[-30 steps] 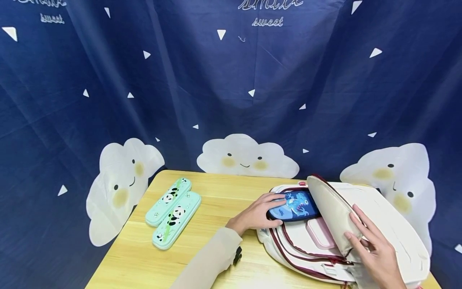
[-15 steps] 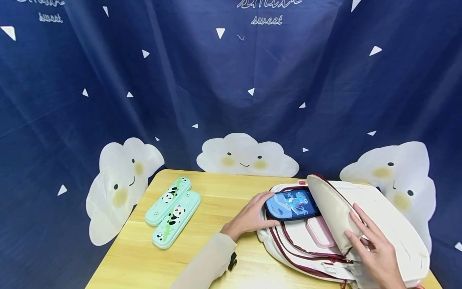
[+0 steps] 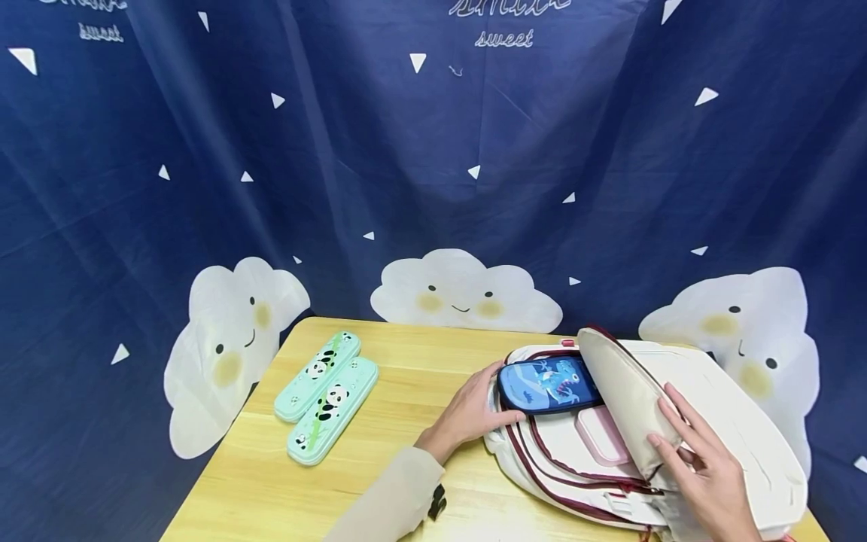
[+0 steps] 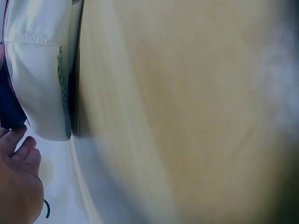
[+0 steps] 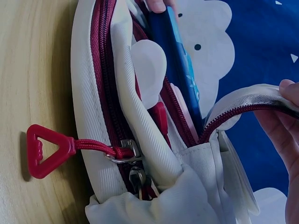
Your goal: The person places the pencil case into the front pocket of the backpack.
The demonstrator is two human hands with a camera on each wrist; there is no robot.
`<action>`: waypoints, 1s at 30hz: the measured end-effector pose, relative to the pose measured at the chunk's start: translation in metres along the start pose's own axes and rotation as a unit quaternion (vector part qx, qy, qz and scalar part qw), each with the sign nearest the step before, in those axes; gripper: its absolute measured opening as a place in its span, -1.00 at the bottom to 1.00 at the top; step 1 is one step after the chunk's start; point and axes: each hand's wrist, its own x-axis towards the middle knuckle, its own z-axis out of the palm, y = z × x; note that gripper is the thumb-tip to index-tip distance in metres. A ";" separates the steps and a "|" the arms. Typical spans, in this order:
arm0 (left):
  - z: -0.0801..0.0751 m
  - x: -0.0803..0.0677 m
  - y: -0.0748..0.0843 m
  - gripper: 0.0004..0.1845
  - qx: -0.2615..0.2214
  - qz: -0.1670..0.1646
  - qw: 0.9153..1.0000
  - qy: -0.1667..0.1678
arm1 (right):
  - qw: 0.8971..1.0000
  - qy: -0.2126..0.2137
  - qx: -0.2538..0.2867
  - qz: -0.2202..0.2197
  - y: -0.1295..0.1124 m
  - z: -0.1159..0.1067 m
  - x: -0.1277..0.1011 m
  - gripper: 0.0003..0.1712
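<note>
White backpack (image 3: 731, 421) lying on the wooden table (image 3: 406, 467) at about 4 o'clock in the head view, its dark red zipper undone and the main compartment open. A blue pencil case (image 3: 549, 384) with a dinosaur print sits partly inside the opening, its free end projecting toward 9 o'clock. The left hand (image 3: 470, 410) grips that projecting end, fingers curled round it; in the left wrist view only the fingertips and a dark blue edge show, blurred. The right hand (image 3: 704, 470), at 5 o'clock, holds the raised front flap (image 3: 626, 399) of the backpack, fingers resting over its outer face and thumb behind; the right wrist view shows the fingers (image 5: 280, 126) pinching the flap's zippered edge, the case (image 5: 180, 70) standing on edge in the gap below. A red triangular zipper pull (image 5: 44, 151) lies on the table beside the bag. Two mint-green panda cases (image 3: 325, 395) lie side by side, touching, at 9 o'clock, well apart from the backpack.
</note>
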 end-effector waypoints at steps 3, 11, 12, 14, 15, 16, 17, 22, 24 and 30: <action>0.001 -0.001 0.001 0.16 -0.013 -0.013 1.000 0.006 | 1.000 0.000 -0.001 0.003 -0.001 0.000 0.000 -0.21; 0.003 0.002 0.004 0.09 -0.027 -0.011 1.000 0.003 | 1.000 0.003 -0.009 -0.007 -0.001 0.000 0.000 -0.20; 0.003 0.002 0.004 0.08 -0.025 -0.007 1.000 0.002 | 1.000 0.003 -0.009 -0.008 -0.001 0.001 0.000 -0.19; 0.003 0.003 0.005 0.07 -0.017 0.001 1.000 0.003 | 1.000 0.003 -0.010 -0.009 -0.001 0.001 0.001 -0.19; 0.003 0.003 0.006 0.06 -0.014 0.006 1.000 0.004 | 1.000 0.003 -0.010 -0.008 -0.001 0.001 0.001 -0.19; 0.003 0.003 0.006 0.05 -0.010 0.010 1.000 0.006 | 1.000 0.002 -0.011 -0.009 -0.001 0.001 0.001 -0.19; 0.004 0.003 0.006 0.04 -0.007 0.015 1.000 0.007 | 1.000 0.002 -0.011 -0.008 -0.001 0.001 0.001 -0.19; 0.004 0.006 0.008 0.04 0.006 0.028 0.999 0.014 | 1.000 -0.001 -0.011 -0.008 -0.001 0.002 0.001 -0.19; 0.003 0.008 0.009 0.05 0.009 0.025 1.000 0.011 | 1.000 -0.002 -0.011 -0.009 -0.001 0.002 0.001 -0.19; 0.000 0.016 0.016 0.09 0.015 0.025 1.000 -0.009 | 1.000 -0.005 -0.009 -0.015 0.000 0.003 0.002 -0.20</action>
